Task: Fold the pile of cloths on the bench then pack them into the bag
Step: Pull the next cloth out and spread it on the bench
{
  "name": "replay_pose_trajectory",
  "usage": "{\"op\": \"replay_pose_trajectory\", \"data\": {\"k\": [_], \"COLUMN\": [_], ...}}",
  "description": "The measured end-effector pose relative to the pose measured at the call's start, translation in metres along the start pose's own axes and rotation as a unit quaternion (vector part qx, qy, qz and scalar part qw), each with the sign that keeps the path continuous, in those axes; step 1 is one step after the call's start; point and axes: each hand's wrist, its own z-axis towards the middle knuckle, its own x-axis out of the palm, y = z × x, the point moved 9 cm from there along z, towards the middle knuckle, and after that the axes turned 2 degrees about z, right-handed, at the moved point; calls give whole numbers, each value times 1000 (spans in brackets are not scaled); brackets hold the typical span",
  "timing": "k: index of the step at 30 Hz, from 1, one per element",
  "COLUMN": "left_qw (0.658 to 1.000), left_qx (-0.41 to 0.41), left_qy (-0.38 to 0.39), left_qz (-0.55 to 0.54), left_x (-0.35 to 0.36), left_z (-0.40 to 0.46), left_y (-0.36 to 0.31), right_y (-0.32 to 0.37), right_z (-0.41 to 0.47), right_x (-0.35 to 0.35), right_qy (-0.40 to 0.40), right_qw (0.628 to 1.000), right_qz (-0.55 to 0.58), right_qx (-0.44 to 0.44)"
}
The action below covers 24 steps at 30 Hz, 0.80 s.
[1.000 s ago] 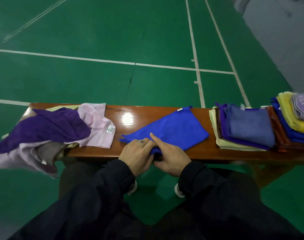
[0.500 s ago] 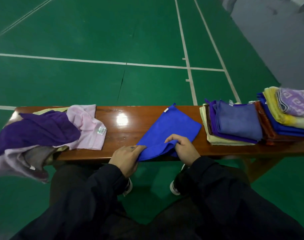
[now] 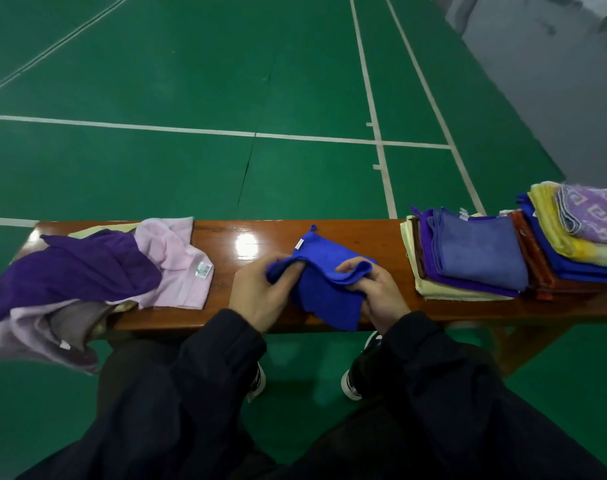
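Note:
A bright blue cloth (image 3: 324, 289) is lifted off the wooden bench (image 3: 357, 237) at its middle, folded over and sagging between my hands. My left hand (image 3: 260, 292) pinches its left corner, and my right hand (image 3: 378, 292) grips its right edge. At the bench's left end lies an unfolded pile (image 3: 87, 271) of dark purple, pink and grey cloths, part of it hanging over the front edge. On the right sit two stacks of folded cloths, one topped by a blue-grey cloth (image 3: 475, 252), the other by a patterned lilac cloth (image 3: 596, 216). No bag is in view.
The bench stands on a green court floor with white lines (image 3: 374, 109). My knees in dark trousers are close under the bench's front edge, with my shoes (image 3: 354, 379) below. A grey floor strip (image 3: 554, 81) lies at the far right.
The blue cloth lay flat on the bench with my hands at its near edge. Both hands have since raised it and brought its edge over, so it now hangs between them.

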Motion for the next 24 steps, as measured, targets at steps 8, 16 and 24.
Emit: {"op": "replay_pose_trajectory", "data": {"k": [8, 16, 24], "left_qw": [991, 944, 919], "left_qx": [-84, -54, -37], "left_qy": [57, 84, 77], "left_qz": [85, 314, 386], "left_x": [54, 67, 78], "left_z": [41, 85, 92], "left_y": [27, 59, 73], "right_y": [-27, -2, -5], "right_z": [15, 27, 34], "right_x": [-74, -69, -75], "right_qy": [-188, -234, -245], "right_qw": [963, 834, 770], "right_qz": [-169, -498, -589], "right_qx": [96, 35, 24]}}
